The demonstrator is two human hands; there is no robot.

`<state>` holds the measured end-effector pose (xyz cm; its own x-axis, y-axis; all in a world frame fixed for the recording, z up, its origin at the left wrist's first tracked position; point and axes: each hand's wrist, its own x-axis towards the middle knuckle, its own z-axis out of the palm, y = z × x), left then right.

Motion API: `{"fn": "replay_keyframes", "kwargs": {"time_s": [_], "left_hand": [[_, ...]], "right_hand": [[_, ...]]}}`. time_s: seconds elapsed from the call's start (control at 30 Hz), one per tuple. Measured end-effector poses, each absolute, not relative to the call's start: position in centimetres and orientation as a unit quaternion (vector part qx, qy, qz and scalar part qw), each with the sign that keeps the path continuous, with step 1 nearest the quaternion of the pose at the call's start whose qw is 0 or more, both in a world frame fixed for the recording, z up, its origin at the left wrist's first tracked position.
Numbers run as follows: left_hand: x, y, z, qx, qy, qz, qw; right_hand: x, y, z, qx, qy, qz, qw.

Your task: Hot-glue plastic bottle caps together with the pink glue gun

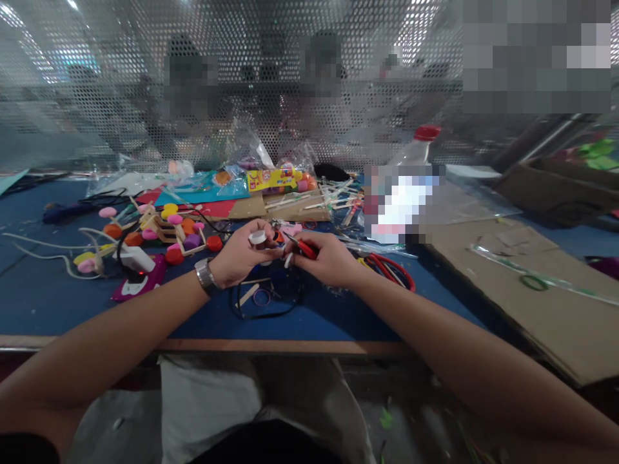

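My left hand (240, 258), with a metal watch at the wrist, is closed around a small white round cap (258, 238) held between thumb and fingers. My right hand (325, 259) is closed on a small tool with red handles (304, 248), its tip pointing toward the cap. Both hands meet above the blue table (58, 303), over a black loop of cord (264, 308) and a wooden stick. What the tool's tip touches is too small to make out.
A model of wooden sticks and coloured bottle caps (164, 233) lies left. A plastic bottle with a red cap (411, 183) stands behind right, cardboard sheets (532, 290) lie at right, red cables (391, 267) sit beside my right wrist. A perforated screen closes the back.
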<state>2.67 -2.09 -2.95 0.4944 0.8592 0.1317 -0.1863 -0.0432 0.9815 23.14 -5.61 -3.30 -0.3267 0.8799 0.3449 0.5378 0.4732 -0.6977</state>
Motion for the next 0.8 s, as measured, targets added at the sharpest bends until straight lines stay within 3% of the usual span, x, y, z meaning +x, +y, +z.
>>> {"fn": "replay_keyframes", "kwargs": {"time_s": [0.4, 0.8], "left_hand": [[2.66, -2.19, -2.74, 0.607, 0.249, 0.405, 0.637], [2.74, -2.39, -2.27, 0.599, 0.299, 0.402, 0.625]], "right_hand": [[22.95, -5.69, -2.89, -0.450, -0.765, 0.243, 0.391], [23.14, -5.50, -3.04, -0.492, -0.763, 0.218, 0.358]]}}
